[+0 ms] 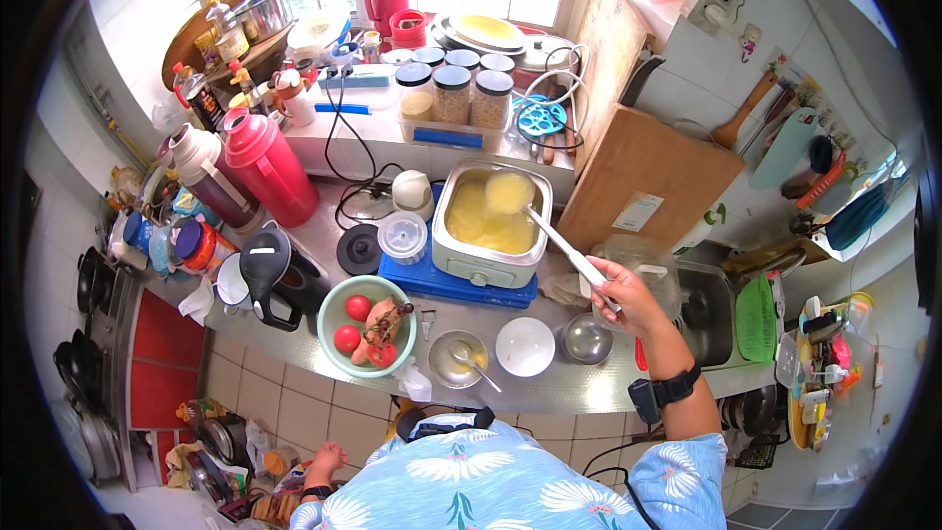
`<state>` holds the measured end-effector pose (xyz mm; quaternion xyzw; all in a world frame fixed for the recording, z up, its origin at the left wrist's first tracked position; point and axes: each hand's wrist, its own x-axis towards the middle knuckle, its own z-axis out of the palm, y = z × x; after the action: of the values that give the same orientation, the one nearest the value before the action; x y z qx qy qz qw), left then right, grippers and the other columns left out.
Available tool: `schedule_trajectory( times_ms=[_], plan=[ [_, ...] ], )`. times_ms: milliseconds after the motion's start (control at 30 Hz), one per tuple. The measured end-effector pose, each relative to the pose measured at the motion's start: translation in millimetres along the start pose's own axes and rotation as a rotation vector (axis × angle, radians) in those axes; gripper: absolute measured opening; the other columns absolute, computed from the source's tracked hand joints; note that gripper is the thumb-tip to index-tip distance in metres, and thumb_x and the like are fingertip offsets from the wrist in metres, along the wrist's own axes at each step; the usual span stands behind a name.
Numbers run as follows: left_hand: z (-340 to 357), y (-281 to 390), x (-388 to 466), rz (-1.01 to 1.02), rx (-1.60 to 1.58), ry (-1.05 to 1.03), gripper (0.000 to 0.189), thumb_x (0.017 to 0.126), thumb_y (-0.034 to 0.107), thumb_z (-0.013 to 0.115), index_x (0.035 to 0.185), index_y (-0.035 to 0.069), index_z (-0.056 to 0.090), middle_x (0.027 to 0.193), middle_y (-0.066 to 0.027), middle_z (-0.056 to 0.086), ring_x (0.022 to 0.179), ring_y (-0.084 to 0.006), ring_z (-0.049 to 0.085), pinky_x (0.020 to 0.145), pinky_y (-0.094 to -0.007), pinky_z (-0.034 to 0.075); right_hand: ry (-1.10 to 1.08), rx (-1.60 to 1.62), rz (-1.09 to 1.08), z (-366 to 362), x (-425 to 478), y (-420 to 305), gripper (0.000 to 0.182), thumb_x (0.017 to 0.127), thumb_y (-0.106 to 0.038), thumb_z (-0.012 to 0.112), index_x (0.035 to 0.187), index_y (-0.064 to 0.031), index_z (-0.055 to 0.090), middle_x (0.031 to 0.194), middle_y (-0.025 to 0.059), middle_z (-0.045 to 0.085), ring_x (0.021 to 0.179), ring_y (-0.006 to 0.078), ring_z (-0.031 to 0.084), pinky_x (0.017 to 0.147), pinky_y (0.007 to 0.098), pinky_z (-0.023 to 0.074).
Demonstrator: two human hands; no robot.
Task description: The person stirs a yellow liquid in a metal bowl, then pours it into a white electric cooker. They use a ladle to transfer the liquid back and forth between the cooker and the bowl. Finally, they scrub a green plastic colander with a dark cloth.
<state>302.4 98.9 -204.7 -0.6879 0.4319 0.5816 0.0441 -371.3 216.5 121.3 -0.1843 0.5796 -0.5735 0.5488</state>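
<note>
My right hand (pixel 622 293) grips the pale handle of a ladle (pixel 563 244), which reaches left over a square electric cooking pot (pixel 471 265). Yellow liquid fills the ladle's bowl, just above the yellow soup-like liquid (pixel 482 224) in the pot. The pot stands on a blue plastic base (pixel 449 294). In front of it are a white bowl (pixel 525 347), a steel bowl (pixel 445 375) with a spoon (pixel 471 361) and some yellow residue, and another steel bowl (pixel 587 338). My left hand (pixel 328 460) hangs low beside my body, fingers curled, with nothing visible in it.
A pale green basin (pixel 331 350) holds tomatoes, grapes and a sweet potato. Left of it stand a black electric kettle (pixel 294 276) and a pink thermos flask (pixel 272 169). Lidded jars (pixel 451 99) sit behind the pot. Rightward are a wooden board (pixel 647 169) and a sink (pixel 710 316).
</note>
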Motion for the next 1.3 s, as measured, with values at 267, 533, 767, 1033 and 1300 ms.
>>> schedule_trajectory(
  times_ms=[267,533,767,1033,1300],
  plan=[
    [0.8,15.6,6.7,-0.014,-0.055,-0.028,0.025,0.093,0.017,0.047,0.115,0.004,0.050,0.085,-0.0090,0.065,0.064,-0.0196,0.064,0.052,-0.0325,0.050,0.172,-0.146,-0.101,14.6,-19.1,-3.8,0.055,0.088,-0.004,0.051,0.141,-0.0109,0.036,0.065,0.0018,0.053,0.044,0.0066,0.044,0.038,0.0192,0.0313],
    [-0.9,-1.3,10.0,-0.055,-0.040,-0.050,0.025,0.092,0.016,0.048,0.114,0.006,0.051,0.086,-0.0085,0.065,0.064,-0.0187,0.064,0.052,-0.0317,0.049,0.272,-0.968,-0.697,10.5,2.9,5.3,0.050,0.088,-0.007,0.051,0.137,-0.0149,0.044,0.085,0.0096,0.060,0.067,0.0273,0.059,0.061,0.0390,0.0478],
    [1.3,-15.2,15.8,-0.026,-0.054,-0.055,0.026,0.091,0.015,0.048,0.115,0.006,0.050,0.086,-0.0087,0.065,0.063,-0.0186,0.064,0.052,-0.0317,0.049,0.394,-1.693,-0.562,39.5,27.9,-17.1,0.044,0.085,-0.011,0.053,0.128,-0.0235,0.052,0.076,0.0129,0.055,0.070,0.0331,0.059,0.063,0.0428,0.0490],
    [24.5,-34.6,11.8,-0.030,-0.098,-0.054,0.025,0.090,0.015,0.048,0.114,0.006,0.052,0.086,-0.0091,0.065,0.063,-0.0192,0.064,0.051,-0.0321,0.049,0.296,-1.749,-0.435,35.8,21.5,-52.9,0.043,0.081,-0.010,0.054,0.123,-0.0190,0.058,0.087,0.0167,0.064,0.082,0.0340,0.062,0.072,0.0436,0.0502],
    [32.4,-32.9,-0.9,-0.023,0.094,-0.115,0.026,0.092,0.017,0.045,0.114,0.005,0.051,0.087,-0.0098,0.064,0.064,-0.0201,0.064,0.051,-0.0326,0.048,0.029,-1.237,-0.007,28.8,10.9,-108.0,0.045,0.081,-0.005,0.053,0.126,-0.0040,0.055,0.085,0.0117,0.062,0.073,0.0220,0.055,0.065,0.0322,0.0436]
  ],
)
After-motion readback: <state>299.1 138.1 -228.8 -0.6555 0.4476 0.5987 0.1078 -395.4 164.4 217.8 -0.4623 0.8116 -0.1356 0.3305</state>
